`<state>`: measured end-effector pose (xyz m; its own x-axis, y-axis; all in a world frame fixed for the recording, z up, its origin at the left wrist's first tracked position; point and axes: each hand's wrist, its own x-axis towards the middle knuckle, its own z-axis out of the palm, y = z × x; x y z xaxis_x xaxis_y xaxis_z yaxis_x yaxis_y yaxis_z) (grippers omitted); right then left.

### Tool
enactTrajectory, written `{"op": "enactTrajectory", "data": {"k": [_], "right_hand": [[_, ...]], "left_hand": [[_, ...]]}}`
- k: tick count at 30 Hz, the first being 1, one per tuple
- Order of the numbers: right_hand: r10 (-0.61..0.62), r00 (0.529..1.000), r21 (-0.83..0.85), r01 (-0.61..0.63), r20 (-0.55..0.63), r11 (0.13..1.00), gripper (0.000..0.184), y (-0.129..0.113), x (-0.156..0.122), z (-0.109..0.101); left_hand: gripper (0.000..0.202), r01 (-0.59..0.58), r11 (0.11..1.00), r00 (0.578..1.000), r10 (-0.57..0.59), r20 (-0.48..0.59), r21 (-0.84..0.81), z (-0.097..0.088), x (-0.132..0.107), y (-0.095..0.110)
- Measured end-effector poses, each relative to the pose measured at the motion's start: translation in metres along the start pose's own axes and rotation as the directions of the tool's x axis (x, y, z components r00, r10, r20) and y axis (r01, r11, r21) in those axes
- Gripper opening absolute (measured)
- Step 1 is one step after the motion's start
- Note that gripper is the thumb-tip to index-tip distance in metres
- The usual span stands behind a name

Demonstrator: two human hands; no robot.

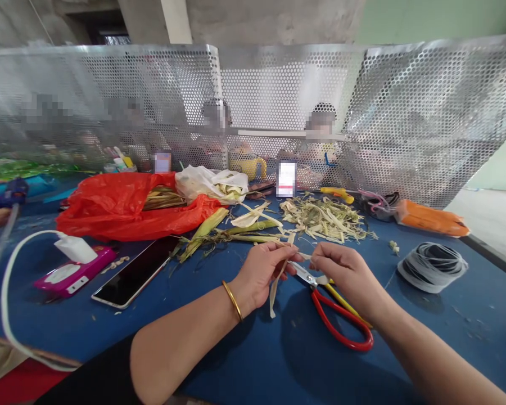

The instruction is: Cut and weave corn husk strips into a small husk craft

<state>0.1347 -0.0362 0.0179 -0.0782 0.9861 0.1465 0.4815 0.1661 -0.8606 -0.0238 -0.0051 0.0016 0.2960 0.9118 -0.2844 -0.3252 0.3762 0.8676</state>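
My left hand (263, 273), a gold bangle on its wrist, is closed in a pinch on a narrow pale strip of corn husk (274, 298); one end hangs below the fingers. Close by on the right, my right hand (341, 273) pinches the other part of the strip between thumb and fingertips. Under and between the hands lie red-handled scissors (341, 332), blades pointing away to the left and partly covered by my fingers. A yellow stick-like thing (349, 304) lies along the scissors, partly hidden by my right hand.
Shredded husk (324, 218) is heaped beyond my hands. Green husks (204, 233), a red plastic bag (105, 205), a phone (135, 273) and a purple power adapter (76, 273) lie left. A coil of cord (432, 266) sits right. A perforated metal screen (278, 90) stands behind; people sit beyond.
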Motion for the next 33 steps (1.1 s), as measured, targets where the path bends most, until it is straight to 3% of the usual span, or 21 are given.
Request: {"op": "enactTrajectory", "data": {"k": [8,21,23,25,27,28,30,33], "right_hand": [[0.074,0.997,0.083,-0.075,0.014,0.994,0.023,-0.003,0.002,-0.004],[0.055,0.982,0.178,-0.088,0.182,0.98,0.022,-0.008,0.0,-0.01],[0.053,0.994,0.117,-0.064,0.097,0.991,0.027,-0.006,0.002,-0.012],[0.001,0.996,0.006,0.0,-0.094,1.0,0.029,-0.001,0.006,-0.014],[-0.118,0.961,-0.119,0.091,-0.251,0.989,0.024,0.004,0.008,-0.014],[-0.176,0.946,-0.162,0.135,-0.272,0.977,0.022,0.006,0.009,-0.014],[-0.229,0.953,-0.183,0.194,-0.199,0.964,0.019,0.007,0.009,-0.01],[-0.107,0.994,-0.041,0.107,-0.002,0.993,0.022,0.005,0.006,-0.001]], "left_hand": [[0.019,0.067,0.997,0.994,-0.063,0.085,-0.044,-0.003,0.0,0.003],[0.008,0.033,0.999,0.999,-0.033,0.01,0.038,0.0,0.001,0.003],[0.011,0.052,0.998,0.998,-0.053,0.038,0.04,-0.001,0.001,0.004],[0.018,0.07,0.996,0.993,-0.075,0.091,0.063,-0.002,0.0,0.004],[0.021,0.064,0.991,0.985,-0.082,0.15,0.116,-0.002,-0.002,0.004],[0.02,0.054,0.987,0.981,-0.081,0.178,0.149,-0.002,-0.003,0.003],[0.017,0.034,0.975,0.97,-0.084,0.227,0.219,0.0,-0.006,0.002],[0.012,0.028,0.952,0.956,-0.115,0.27,0.304,0.003,-0.009,-0.001]]}}
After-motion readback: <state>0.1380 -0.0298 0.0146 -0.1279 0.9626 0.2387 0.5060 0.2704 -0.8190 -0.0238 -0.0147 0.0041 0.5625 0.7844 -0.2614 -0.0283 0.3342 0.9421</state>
